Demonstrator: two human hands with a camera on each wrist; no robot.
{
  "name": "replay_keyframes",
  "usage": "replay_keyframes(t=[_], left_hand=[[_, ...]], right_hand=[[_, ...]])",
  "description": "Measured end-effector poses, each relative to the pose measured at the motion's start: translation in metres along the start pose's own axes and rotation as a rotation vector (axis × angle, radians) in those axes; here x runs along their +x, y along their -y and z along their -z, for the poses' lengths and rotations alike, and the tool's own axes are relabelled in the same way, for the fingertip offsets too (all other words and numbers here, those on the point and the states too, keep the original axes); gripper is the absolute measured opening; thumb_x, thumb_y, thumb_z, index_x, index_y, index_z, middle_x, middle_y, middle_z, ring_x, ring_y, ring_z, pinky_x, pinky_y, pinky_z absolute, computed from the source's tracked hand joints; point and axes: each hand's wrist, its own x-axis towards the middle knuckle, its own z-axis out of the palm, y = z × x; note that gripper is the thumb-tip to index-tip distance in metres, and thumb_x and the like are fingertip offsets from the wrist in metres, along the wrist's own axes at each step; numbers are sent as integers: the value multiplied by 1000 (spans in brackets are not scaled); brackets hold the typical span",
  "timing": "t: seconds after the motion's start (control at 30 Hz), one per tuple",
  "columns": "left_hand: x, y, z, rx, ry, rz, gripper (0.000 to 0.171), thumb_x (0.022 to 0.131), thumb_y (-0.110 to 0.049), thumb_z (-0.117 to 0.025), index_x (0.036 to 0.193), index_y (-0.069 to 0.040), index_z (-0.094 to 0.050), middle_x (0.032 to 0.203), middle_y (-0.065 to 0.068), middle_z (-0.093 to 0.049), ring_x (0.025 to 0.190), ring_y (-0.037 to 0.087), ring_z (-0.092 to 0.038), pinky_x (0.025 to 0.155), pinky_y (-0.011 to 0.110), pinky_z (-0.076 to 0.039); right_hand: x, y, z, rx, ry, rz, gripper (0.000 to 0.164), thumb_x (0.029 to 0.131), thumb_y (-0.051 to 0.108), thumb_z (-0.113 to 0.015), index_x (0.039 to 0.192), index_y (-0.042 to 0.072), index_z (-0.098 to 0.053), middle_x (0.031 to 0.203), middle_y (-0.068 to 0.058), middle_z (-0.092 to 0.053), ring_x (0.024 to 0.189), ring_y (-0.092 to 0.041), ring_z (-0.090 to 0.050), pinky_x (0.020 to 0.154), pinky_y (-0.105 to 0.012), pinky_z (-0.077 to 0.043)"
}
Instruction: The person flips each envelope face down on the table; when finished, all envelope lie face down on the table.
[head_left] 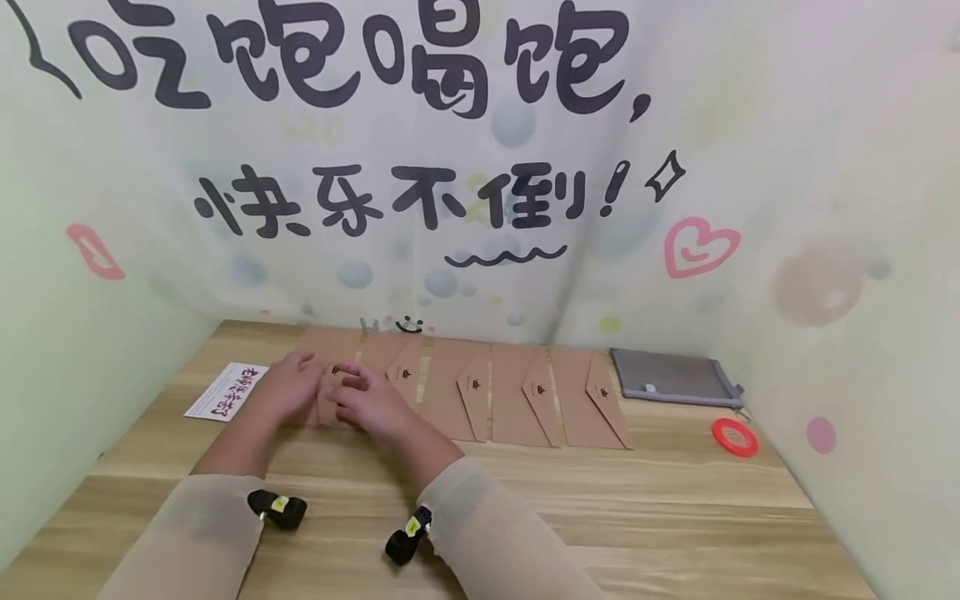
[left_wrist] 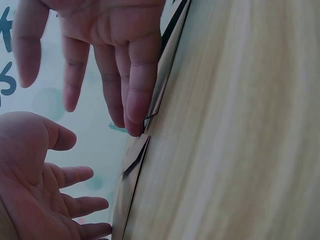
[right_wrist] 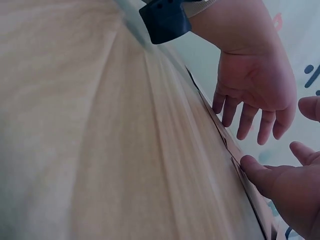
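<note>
Several brown paper envelopes [head_left: 452,396] lie in a row along the back of the table, each with a pointed flap and a small dark crown print. Over the leftmost envelope [head_left: 330,333] is my left hand [head_left: 292,387], its fingers extended and partly hiding it. My right hand [head_left: 371,402] is beside it, over the leftmost two envelopes, fingers loosely bent. In the left wrist view, the right hand [left_wrist: 112,55] reaches down to the envelope edges, its fingertips close to them. The right wrist view has the left hand [right_wrist: 255,95] spread above the envelopes. Neither hand grips anything.
A white card [head_left: 225,392] with dark red handwriting lies left of the row. At the right are a grey zip pouch [head_left: 671,377] and a red ring [head_left: 735,437]. A printed curtain [head_left: 420,283] hangs directly behind the wooden table [head_left: 660,525].
</note>
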Motion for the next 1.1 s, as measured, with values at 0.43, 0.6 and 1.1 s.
replay_keyframes(t=[0.43,0.6,1.1], left_hand=[[3,1,2,15,30,7,75,110,-47,-26,167,3,-24,171,35,-25,156,59,-26,126,72,-27],[6,0,3,18,22,-10,75,111,-46,-28,165,6,-27,170,34,-28,157,58,-26,127,70,-26],[-2,-7,-3,-19,33,-80,78,110,-53,-42,164,2,-34,167,34,-36,149,54,-43,118,67,-42]], right_hand=[[3,-1,9,271,101,-5,65,101,-1,-62,162,11,-44,170,-23,-35,145,-43,-55,122,-53,-47],[4,2,9,370,123,6,68,101,-4,-58,164,12,-41,174,-26,-28,152,-48,-45,127,-56,-38],[9,-4,15,312,86,74,64,101,-6,-58,162,4,-41,162,-22,-51,122,-14,-64,96,-26,-56]])
